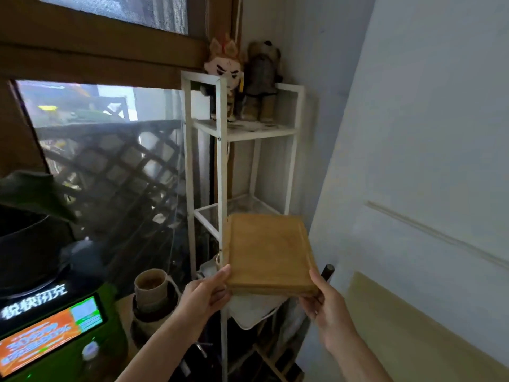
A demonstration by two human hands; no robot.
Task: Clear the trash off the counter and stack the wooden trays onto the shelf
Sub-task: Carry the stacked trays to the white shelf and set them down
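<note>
Held up in both hands before the white metal shelf: a stack of flat rectangular wooden trays, pale honey wood, smooth, with rounded corners and a shallow raised rim. At least 2 layered edges visible along the near side. Long axis running near to far, far end tilted toward the shelf's middle tier, near edge lower. Left hand clamped on the near left corner, thumb on top. Right hand clamped on the near right corner, thumb pressed to the side edge. On the top tier, 2 plush dolls, fuzzy and upright. Near left, a round ribbed ceramic cup.
</note>
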